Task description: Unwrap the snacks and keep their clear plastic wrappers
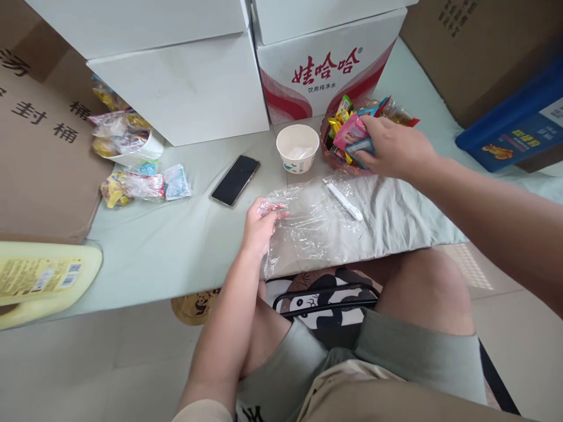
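Note:
My left hand [258,225] pinches the left edge of a clear plastic bag [303,223], which lies spread and wrinkled near the table's front edge. Over at the right, my right hand [391,146] reaches over a reddish see-through bowl [326,142] full of wrapped snacks. Its fingers close on a pink snack packet [350,132], and a small blue packet [360,149] sits by the thumb. Just left of the bowl stands a white paper cup [297,151] with clear plastic inside. A slim white pen-like object [343,200] rests on the right part of the bag.
A black phone [236,180] lies left of the cup. Filled snack bags [145,184] and a white tub [141,149] of more bags stand at the left. White cartons [197,88] line the back. A yellow jug [48,281] and a blue container [514,117] flank the table.

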A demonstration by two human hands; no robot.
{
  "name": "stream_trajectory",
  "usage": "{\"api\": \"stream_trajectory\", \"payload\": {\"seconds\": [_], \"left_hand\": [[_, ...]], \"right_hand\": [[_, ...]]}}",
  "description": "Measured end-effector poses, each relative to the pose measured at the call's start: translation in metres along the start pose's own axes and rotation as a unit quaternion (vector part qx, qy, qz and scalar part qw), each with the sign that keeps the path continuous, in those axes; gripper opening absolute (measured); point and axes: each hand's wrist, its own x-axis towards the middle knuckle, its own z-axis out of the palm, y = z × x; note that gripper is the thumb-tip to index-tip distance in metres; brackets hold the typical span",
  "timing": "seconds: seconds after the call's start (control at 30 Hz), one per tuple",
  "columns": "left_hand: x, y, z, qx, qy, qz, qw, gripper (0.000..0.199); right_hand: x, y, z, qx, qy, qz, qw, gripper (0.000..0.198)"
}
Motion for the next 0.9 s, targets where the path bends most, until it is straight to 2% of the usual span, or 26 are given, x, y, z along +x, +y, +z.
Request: {"api": "stream_trajectory", "payload": {"seconds": [0.13, 0.23, 0.3, 0.4, 0.5, 0.6, 0.67, 0.83, 0.9], "left_hand": [[0.000, 0.001, -0.001, -0.001, 0.001, 0.000, 1.000, 0.023], [0.000, 0.001, -0.001, -0.001, 0.000, -0.001, 1.000, 0.024], [0.000, 0.001, -0.001, -0.001, -0.002, -0.001, 1.000, 0.026], [0.000, 0.000, 0.000, -0.004, -0.003, -0.001, 1.000, 0.028], [0.001, 0.000, 0.000, -0.004, -0.004, 0.000, 1.000, 0.027], [0.002, 0.000, 0.000, -0.001, -0.004, 0.003, 1.000, 0.024], [0.002, -0.001, 0.000, 0.002, -0.005, 0.003, 1.000, 0.024], [0.002, -0.001, 0.001, 0.003, -0.009, 0.001, 1.000, 0.024], [0.002, -0.001, 0.001, 0.005, -0.009, 0.002, 1.000, 0.023]], "right_hand": [[0.002, 0.023, 0.005, 0.035, 0.012, -0.083, 0.996, 0.036], [0.002, 0.036, 0.006, 0.030, 0.007, -0.097, 0.995, 0.033], [0.002, 0.038, 0.006, 0.003, 0.010, -0.085, 0.996, 0.039], [0.002, 0.034, 0.007, -0.027, 0.011, -0.063, 0.998, 0.060], [0.003, 0.034, 0.009, 0.024, 0.027, -0.064, 0.997, 0.077], [0.000, 0.041, 0.012, 0.060, 0.032, -0.070, 0.995, 0.081], [-0.005, 0.046, 0.015, 0.046, 0.022, -0.067, 0.996, 0.073], [-0.011, 0.050, 0.009, -0.003, 0.026, -0.069, 0.997, 0.033], [-0.008, 0.048, 0.003, -0.023, 0.026, -0.076, 0.997, 0.029]]}}
